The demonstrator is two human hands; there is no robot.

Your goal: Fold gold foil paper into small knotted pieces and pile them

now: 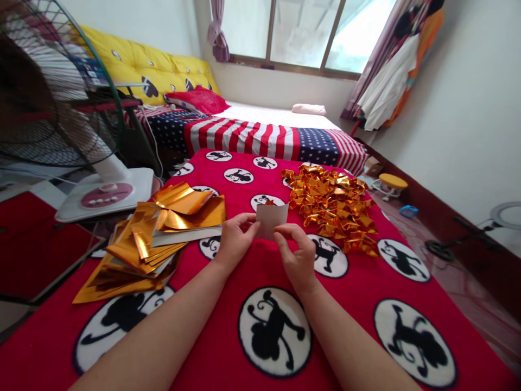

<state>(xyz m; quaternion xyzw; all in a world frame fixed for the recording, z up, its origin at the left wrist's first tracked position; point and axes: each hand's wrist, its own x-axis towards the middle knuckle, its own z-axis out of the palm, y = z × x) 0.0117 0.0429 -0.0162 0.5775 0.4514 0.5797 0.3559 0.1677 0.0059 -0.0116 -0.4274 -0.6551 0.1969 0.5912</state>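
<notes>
Pinching a small pale sheet of paper [272, 220] between your two hands, you have the thumb and fingers of your left hand [236, 239] clamped on its left edge, while the thumb and forefinger of your right hand [299, 252] close on its near right corner. The sheet is in the middle of the scene, above a red cloth [220, 336] printed with black figures in white circles, its plain side turned toward you; a bit of orange-gold shows just at its far edge. To the left of your left hand lies a loose, overlapping stack of gold sheets [163, 260], some showing pale undersides. To the right, beyond your right hand, spreads a heap of folded gold pieces [331, 201]. On the far left stands a fan [103, 157] with a white base. At the far side you have a bed with a stars-and-stripes cover [244, 136], a red pillow [199, 100] and, along the left wall, a yellow cushion [126, 62]. A yellow-topped stool [393, 181] stands on the floor at far right.
</notes>
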